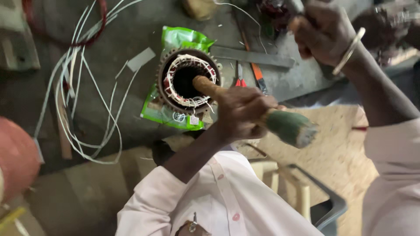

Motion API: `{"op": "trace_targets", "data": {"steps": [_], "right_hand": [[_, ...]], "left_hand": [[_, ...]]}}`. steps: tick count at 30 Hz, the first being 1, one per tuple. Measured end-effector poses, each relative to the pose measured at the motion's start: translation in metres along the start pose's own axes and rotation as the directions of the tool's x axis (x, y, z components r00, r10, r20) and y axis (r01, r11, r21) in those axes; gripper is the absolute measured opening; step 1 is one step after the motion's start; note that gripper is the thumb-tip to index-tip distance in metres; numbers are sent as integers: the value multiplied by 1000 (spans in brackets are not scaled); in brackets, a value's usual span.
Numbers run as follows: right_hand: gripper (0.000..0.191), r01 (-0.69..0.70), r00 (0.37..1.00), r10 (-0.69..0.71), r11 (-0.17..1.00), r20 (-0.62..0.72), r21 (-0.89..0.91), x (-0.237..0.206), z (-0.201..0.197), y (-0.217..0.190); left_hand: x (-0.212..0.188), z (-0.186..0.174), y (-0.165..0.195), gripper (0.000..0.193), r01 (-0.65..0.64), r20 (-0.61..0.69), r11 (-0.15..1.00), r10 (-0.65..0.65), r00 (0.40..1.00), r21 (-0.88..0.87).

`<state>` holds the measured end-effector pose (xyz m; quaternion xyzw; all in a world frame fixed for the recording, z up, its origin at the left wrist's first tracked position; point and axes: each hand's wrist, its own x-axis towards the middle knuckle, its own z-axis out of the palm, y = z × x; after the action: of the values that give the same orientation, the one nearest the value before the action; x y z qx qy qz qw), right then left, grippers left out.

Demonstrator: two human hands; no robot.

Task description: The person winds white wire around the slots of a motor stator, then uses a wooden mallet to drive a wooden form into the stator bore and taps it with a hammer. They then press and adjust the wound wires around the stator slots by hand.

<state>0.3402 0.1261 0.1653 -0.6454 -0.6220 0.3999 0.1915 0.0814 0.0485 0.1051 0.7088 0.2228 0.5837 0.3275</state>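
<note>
A round motor stator [164, 83] with white and red windings lies on a green plastic bag [186, 38] on the grey floor. My left hand [243, 114] grips a wooden rod [205, 85] around its middle. The rod's bare tip reaches into the stator's bore, and its thick end [292, 126] is wrapped in green. My right hand [324, 32], with a metal bangle on the wrist, is raised at the top right. It is closed around a dark tool [294, 8] that is blurred and mostly out of frame.
Loose white wires [74, 87] trail over the floor at left. A flat metal bar [253, 57], red-handled pliers [239, 81] and an orange-handled tool [259, 75] lie behind the stator. A red rounded object [15, 157] sits at the left edge, and a plywood board [337, 148] at right.
</note>
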Motion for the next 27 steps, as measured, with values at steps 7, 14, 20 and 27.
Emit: {"op": "trace_targets", "data": {"steps": [7,14,20,27], "right_hand": [[21,452,785,341,255,517,-855,82,69,-95],[40,704,682,-30,296,731,-645,121,68,-39],[34,442,812,-69,721,579,-534,122,63,-29],[28,-413,828,241,873,507,260,43,110,48]], "left_hand": [[-2,40,-7,18,37,-109,963,-8,994,268],[-3,44,-2,30,90,-243,962,-26,970,258],[5,26,7,30,196,-321,941,-102,942,277],[6,5,10,25,137,-230,957,-78,970,254]]}}
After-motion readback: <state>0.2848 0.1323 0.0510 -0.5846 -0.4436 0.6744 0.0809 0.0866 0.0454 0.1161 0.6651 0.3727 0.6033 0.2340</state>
